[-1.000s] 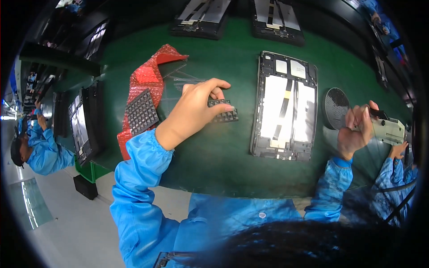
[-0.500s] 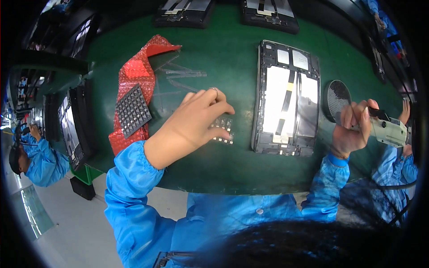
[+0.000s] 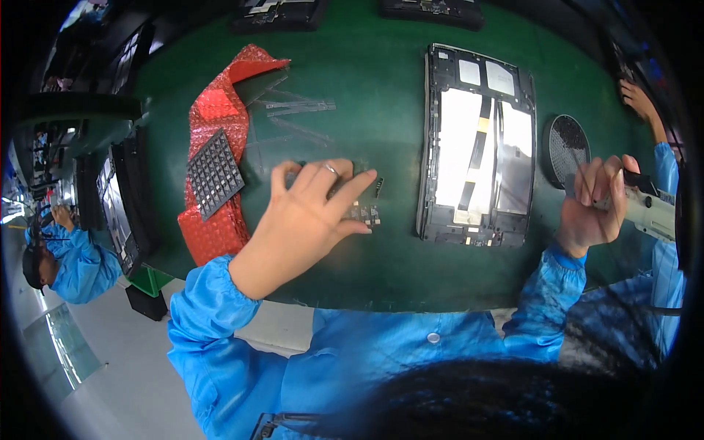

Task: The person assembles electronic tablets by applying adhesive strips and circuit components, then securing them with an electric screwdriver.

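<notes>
My left hand [image 3: 304,209] is over the table with its fingers spread, above a small sheet of little metallic parts [image 3: 364,213] that it partly covers. A short dark strip [image 3: 379,188] lies by the index fingertip. My right hand [image 3: 595,205] is closed around a pale, thick handheld tool [image 3: 649,213] with a black part near the fingers; its tip is hard to make out. Between my hands lies an opened, tablet-shaped device [image 3: 477,147] with a black frame, white panels and a dark ribbon cable. A round dish of tiny dark pieces [image 3: 568,150] sits near my right hand.
Red bubble wrap [image 3: 220,110] lies on the left, with a dark gridded tray [image 3: 215,174] on it. Clear plastic strips [image 3: 301,108] are beside it. Similar devices [image 3: 275,15] stand at the far edge. Another person's hand [image 3: 638,99] reaches in at right.
My left hand's fingers have spread apart, and the short dark strip now shows beside them. My right hand still holds the tool. The other person's hand has come farther over the table's right side.
</notes>
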`<state>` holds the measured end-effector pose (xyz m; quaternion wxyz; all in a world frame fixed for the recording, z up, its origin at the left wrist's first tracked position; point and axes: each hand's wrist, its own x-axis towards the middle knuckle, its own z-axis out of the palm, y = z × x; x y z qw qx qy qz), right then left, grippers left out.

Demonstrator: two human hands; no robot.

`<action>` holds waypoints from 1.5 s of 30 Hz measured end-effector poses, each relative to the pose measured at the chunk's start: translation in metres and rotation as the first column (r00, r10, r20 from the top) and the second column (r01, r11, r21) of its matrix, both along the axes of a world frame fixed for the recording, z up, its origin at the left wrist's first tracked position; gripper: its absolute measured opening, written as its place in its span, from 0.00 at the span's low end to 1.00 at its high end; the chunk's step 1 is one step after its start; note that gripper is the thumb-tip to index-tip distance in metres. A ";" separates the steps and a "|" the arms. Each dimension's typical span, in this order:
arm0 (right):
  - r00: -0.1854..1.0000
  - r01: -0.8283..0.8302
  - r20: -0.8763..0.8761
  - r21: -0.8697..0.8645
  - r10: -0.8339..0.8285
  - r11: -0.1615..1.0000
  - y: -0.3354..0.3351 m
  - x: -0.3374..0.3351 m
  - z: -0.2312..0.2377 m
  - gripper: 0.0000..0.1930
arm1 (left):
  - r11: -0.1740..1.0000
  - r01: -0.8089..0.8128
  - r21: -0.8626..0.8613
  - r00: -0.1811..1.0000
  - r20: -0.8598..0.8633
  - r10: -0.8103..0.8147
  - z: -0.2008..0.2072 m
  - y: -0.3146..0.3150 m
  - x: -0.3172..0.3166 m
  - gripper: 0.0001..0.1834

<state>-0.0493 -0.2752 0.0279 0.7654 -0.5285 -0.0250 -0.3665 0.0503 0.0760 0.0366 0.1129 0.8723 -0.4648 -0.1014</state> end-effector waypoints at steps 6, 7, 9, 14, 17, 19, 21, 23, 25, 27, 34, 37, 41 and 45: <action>1.000 0.008 -0.006 -0.043 -0.008 0.999 0.003 -0.001 0.001 0.17 | 0.975 -0.074 -0.212 0.993 -0.111 0.051 0.004 -0.005 0.030 0.18; 1.000 0.010 -0.006 -0.043 -0.010 0.999 0.003 -0.003 0.001 0.17 | 0.960 -0.086 -0.267 0.991 -0.120 0.056 -0.001 -0.009 0.031 0.14; 0.998 -0.070 -0.005 -0.059 0.070 0.996 0.002 -0.004 0.001 0.16 | 0.964 -0.050 -0.259 0.993 -0.118 0.020 -0.004 -0.019 0.038 0.12; 1.000 -0.006 -0.001 -0.056 0.006 0.998 0.000 -0.002 0.002 0.16 | 0.968 -0.012 -0.252 0.998 -0.068 -0.005 -0.008 -0.040 0.035 0.07; 0.999 0.050 -0.009 -0.058 -0.051 0.997 0.003 -0.002 0.003 0.17 | 0.975 -0.114 -0.189 0.991 -0.096 0.097 -0.010 -0.046 0.029 0.05; 0.999 0.046 -0.002 -0.069 -0.046 0.997 0.001 -0.001 0.002 0.17 | 0.981 -0.116 -0.155 0.993 -0.006 0.117 -0.016 -0.051 0.026 0.05; 1.000 0.029 -0.002 -0.055 -0.030 0.998 -0.001 -0.003 0.000 0.16 | 0.986 -0.055 -0.155 0.996 0.061 0.065 -0.020 -0.054 0.019 0.06; 1.000 -0.006 0.008 -0.058 0.007 0.998 -0.001 -0.003 0.001 0.17 | 0.989 0.007 -0.149 0.992 0.127 0.012 -0.019 -0.054 0.011 0.07; 0.999 -0.036 0.014 -0.062 0.037 0.997 -0.001 -0.005 0.002 0.17 | 0.996 0.028 -0.082 0.998 0.055 -0.023 -0.016 -0.053 0.006 0.08; 1.000 -0.025 0.016 -0.057 0.026 0.998 -0.001 -0.004 0.003 0.17 | 0.988 0.021 -0.153 1.000 0.015 -0.019 -0.017 -0.053 0.006 0.10; 0.999 -0.030 0.025 -0.072 0.032 0.997 -0.002 -0.007 0.000 0.18 | 0.954 -0.042 -0.296 0.988 -0.155 -0.004 -0.003 -0.044 0.026 0.17; 0.999 -0.038 0.025 -0.071 0.040 0.997 -0.001 -0.006 0.001 0.18 | 0.968 -0.024 -0.249 0.976 -0.214 -0.031 -0.005 -0.043 0.025 0.16; 0.999 -0.035 0.026 -0.072 0.037 0.997 0.000 -0.006 0.001 0.17 | 0.948 -0.050 -0.315 0.971 -0.238 -0.028 -0.015 -0.048 0.028 0.13; 0.999 -0.045 0.016 -0.070 0.047 0.997 0.000 -0.006 0.002 0.17 | 0.941 -0.133 -0.310 0.926 -0.377 0.007 -0.012 -0.053 0.021 0.10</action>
